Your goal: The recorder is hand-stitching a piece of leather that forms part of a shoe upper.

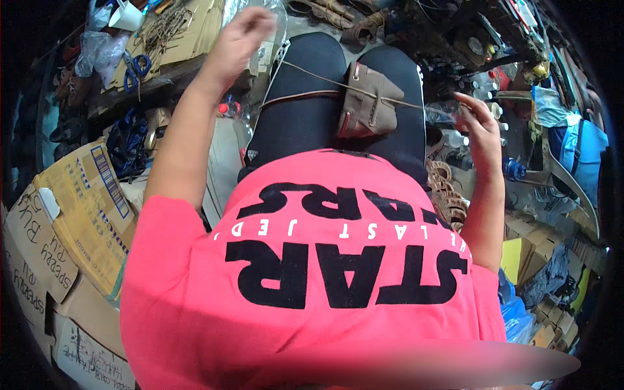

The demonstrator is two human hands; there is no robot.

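Across my dark-trousered thighs lies a brown leather shoe upper (369, 104), stitched along its middle and with lace holes at its edges. A thin pale cord (318, 77) runs through it and stretches out to both sides. My left hand (250, 27), raised at the upper left, is slightly blurred; its fingers are curled closed, and the cord leads toward them. To the right of my knee, my right hand (478, 123) is closed on the cord's other side, with the index finger sticking out. A darker brown strap (302, 96) crosses my left thigh to the leather.
Blue-handled scissors (137, 70) lie by cardboard on the left bench. Cardboard boxes (81, 208) stack at the lower left. A red-capped bottle (227, 109) is beside my left leg. Several small bottles (484, 84) and woven brown leather pieces (447, 192) lie to the right.
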